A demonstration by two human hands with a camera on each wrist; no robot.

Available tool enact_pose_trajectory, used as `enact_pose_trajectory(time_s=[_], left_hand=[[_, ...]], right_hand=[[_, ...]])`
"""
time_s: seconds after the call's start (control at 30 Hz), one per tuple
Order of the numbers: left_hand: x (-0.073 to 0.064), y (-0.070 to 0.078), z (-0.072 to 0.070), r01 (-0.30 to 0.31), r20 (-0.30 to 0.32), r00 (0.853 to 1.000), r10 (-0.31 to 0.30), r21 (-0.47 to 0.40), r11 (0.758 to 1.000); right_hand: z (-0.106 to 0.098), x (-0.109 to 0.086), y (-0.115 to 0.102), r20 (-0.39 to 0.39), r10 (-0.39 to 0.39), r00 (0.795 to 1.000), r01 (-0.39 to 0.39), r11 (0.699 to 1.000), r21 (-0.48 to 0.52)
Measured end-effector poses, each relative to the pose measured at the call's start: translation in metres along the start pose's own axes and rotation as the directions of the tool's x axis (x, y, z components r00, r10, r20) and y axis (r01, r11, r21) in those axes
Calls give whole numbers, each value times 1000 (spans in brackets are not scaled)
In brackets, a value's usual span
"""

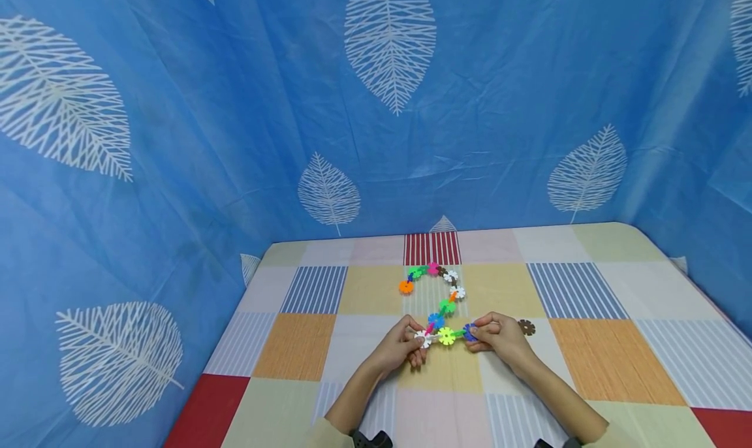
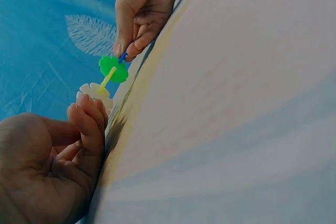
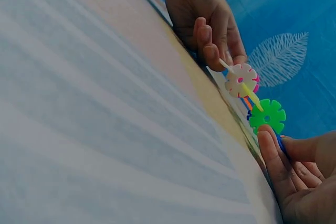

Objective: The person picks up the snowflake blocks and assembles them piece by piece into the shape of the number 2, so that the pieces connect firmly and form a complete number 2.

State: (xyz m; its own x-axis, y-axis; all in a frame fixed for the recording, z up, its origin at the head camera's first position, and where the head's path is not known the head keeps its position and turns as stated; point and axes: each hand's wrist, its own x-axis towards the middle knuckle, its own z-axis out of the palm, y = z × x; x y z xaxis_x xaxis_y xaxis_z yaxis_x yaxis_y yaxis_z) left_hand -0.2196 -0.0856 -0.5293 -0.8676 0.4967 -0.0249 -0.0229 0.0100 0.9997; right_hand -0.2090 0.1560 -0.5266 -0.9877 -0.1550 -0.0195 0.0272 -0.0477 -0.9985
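Note:
A chain of colourful plastic snowflake discs (image 1: 446, 336) lies curved like a figure 2 on the patchwork cloth. My left hand (image 1: 401, 345) pinches a white disc (image 1: 421, 337) at the lower left bend of the chain. At the chain's lower right end, my right hand (image 1: 499, 337) pinches a dark blue disc (image 1: 469, 331) between thumb and fingers. A yellow disc and a green disc (image 3: 268, 116) link the two held discs. An orange disc (image 1: 406, 287) forms the far end. In the left wrist view, the left fingers partly cover the white disc (image 2: 94, 93).
A loose brown snowflake disc (image 1: 527, 327) lies on the cloth just beyond my right hand. The table (image 1: 364, 409) is covered with patchwork cloth. A blue curtain (image 1: 446, 147) with white leaf prints hangs behind it and along both sides.

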Motion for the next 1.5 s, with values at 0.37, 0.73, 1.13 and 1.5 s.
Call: enact_pose_trajectory(time_s=[0.37, 0.73, 1.13, 1.5], left_hand=[[2, 1, 1, 5, -22, 1000, -4, 22, 1000], [-1, 3, 2, 75, -32, 997, -76, -36, 997], [0, 2, -6, 79, 24, 997, -78, -53, 995], [0, 3, -4, 72, 17, 997, -70, -104, 992]], right_hand=[[2, -1, -4, 11, -4, 1000, 4, 1000, 5], [-54, 9, -15, 85, -228, 970, 237, 809, -538], [-123, 6, -26, 283, -109, 953, 281, 665, -692], [-77, 11, -16, 250, -239, 938, 332, 823, -461]])
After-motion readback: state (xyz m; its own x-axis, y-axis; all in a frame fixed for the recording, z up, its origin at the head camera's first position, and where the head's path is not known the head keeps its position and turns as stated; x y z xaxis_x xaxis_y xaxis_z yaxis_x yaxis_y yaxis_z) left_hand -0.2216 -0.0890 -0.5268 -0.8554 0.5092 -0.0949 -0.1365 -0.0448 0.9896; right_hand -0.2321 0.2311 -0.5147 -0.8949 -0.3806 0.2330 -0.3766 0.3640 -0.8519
